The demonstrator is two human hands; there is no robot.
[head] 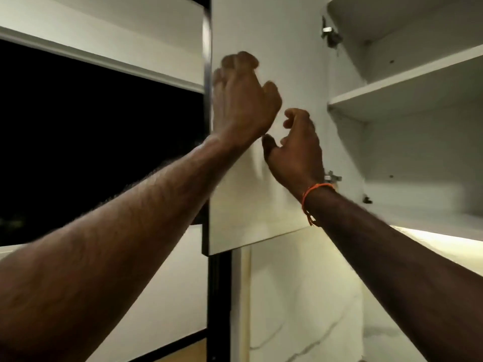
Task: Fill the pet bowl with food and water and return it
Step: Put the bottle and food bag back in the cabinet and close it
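Head view: no pet bowl, food or water anywhere in sight, only a tall white flat-panel cabinet door (266, 126) swung open beside bare white shelves (407, 92). Left hand (243, 100) raised against the door's free edge, fingers curled there, grip blurred and uncertain. Right hand (295, 150), orange thread bracelet (313, 197) at the wrist, loosely curled, holding nothing, just below the left fingers. Bowl handling unjudgeable while unseen; door likely light and rigid, best taken by the edge.

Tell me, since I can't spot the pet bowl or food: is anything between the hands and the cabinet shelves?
Nothing visible blocks the shelves: the cabinet door is swung open, with the left hand and right hand at its face. No bowl or food shows on the shelves.
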